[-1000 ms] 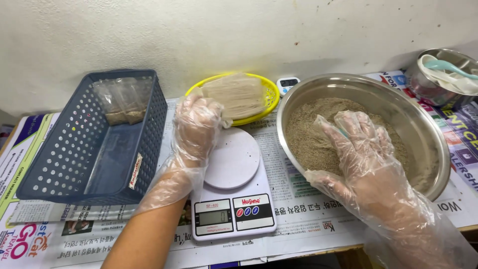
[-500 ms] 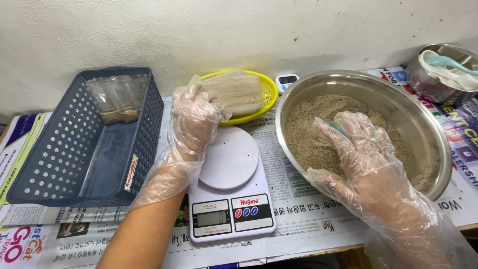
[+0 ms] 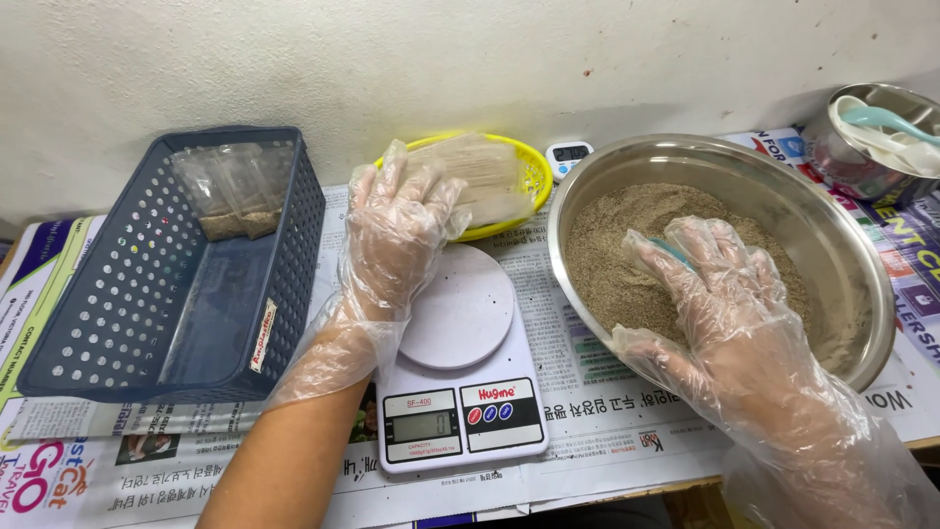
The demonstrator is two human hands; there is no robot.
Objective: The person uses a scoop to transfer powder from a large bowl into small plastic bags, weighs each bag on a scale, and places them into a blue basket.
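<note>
Both hands wear loose clear plastic gloves. My left hand (image 3: 397,230) is spread open above the far edge of the white kitchen scale (image 3: 460,367), reaching toward the stack of clear bags in the yellow basket (image 3: 529,167). It holds nothing. My right hand (image 3: 720,294) rests inside the steel bowl (image 3: 862,284) on the brown powder (image 3: 617,255), fingers closed around a light blue scoop (image 3: 671,252) that is mostly hidden by the hand.
A dark blue perforated basket (image 3: 147,294) at the left holds a few filled clear bags (image 3: 230,201) at its far end. A small white timer (image 3: 569,154) stands behind the bowl. A steel pot with spoons (image 3: 871,137) is far right. Newspaper covers the table.
My left hand has moved a little farther from me, from over the scale plate toward the yellow basket. My right hand has stayed in the bowl on the scoop.
</note>
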